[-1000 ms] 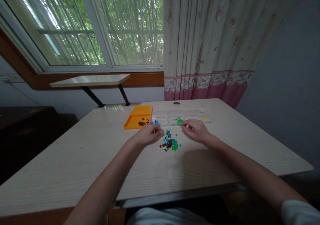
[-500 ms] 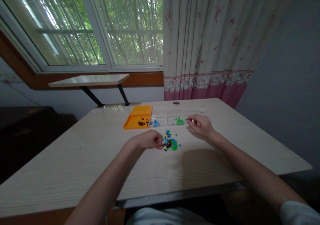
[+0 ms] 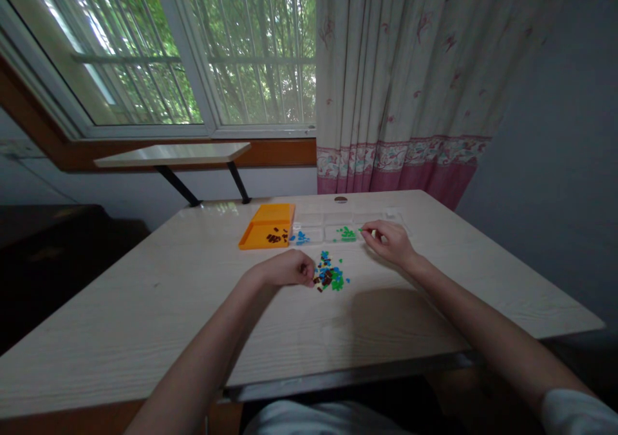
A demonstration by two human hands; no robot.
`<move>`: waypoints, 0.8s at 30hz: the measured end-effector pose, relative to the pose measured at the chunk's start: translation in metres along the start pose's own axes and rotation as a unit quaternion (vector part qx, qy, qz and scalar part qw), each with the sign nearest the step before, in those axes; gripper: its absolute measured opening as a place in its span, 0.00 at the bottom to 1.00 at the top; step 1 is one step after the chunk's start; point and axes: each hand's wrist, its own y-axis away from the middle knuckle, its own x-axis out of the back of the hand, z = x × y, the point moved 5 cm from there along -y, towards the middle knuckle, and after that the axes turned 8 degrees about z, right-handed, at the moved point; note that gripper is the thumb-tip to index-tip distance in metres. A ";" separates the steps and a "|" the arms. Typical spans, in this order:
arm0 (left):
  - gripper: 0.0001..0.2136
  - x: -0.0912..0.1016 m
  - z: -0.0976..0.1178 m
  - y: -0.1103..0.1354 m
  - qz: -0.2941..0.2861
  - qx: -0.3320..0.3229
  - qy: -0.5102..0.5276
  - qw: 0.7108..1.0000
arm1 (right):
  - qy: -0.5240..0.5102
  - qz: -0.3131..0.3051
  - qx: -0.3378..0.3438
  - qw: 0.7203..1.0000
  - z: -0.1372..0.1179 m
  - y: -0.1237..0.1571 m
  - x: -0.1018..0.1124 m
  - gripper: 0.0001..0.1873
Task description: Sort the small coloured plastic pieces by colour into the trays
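Note:
A mixed heap of small brown, blue, green and pale pieces (image 3: 329,277) lies on the table. My left hand (image 3: 292,269) is pinched at the heap's left edge, its fingertips by the brown pieces; whatever it grips is too small to make out. To the right and farther back, my right hand (image 3: 390,240) pinches a small green piece (image 3: 360,230) beside a clear compartment tray (image 3: 316,239). One compartment holds green pieces (image 3: 346,234), another blue pieces (image 3: 300,237). Brown pieces (image 3: 276,236) lie in the open orange box (image 3: 248,239) at the tray's left.
The pale wooden table (image 3: 159,319) carries a raised shelf (image 3: 174,154) on black legs at the back left. A dark oval spot (image 3: 340,199) shows near the back edge. Behind are a window (image 3: 261,55) and a patterned curtain (image 3: 400,81).
Both hands stay almost in place. My left fingertips shift very slightly at the heap's edge, and the brown pieces beside them lie a little differently.

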 end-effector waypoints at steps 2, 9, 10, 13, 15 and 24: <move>0.08 0.002 -0.002 0.001 -0.002 0.005 0.005 1.000 | 0.002 -0.008 -0.011 1.000 0.003 0.001 -0.003 0.08; 0.05 0.007 -0.003 0.005 -0.006 0.021 -0.014 1.000 | 0.070 -0.085 -0.081 0.991 0.024 0.006 -0.035 0.07; 0.05 0.007 -0.003 0.006 -0.007 0.022 -0.015 1.000 | 0.085 -0.103 -0.087 0.987 0.027 0.007 -0.041 0.07; 0.06 0.008 -0.002 0.007 -0.003 0.022 -0.021 1.000 | 0.113 -0.140 -0.103 0.978 0.033 0.010 -0.052 0.08; 0.06 0.008 -0.002 0.007 0.003 0.020 -0.025 0.999 | 0.118 -0.149 -0.111 0.975 0.034 0.011 -0.054 0.09; 0.05 0.002 0.003 0.004 -0.007 -0.013 -0.018 1.000 | 0.056 -0.188 -0.110 0.974 0.011 0.019 -0.045 0.09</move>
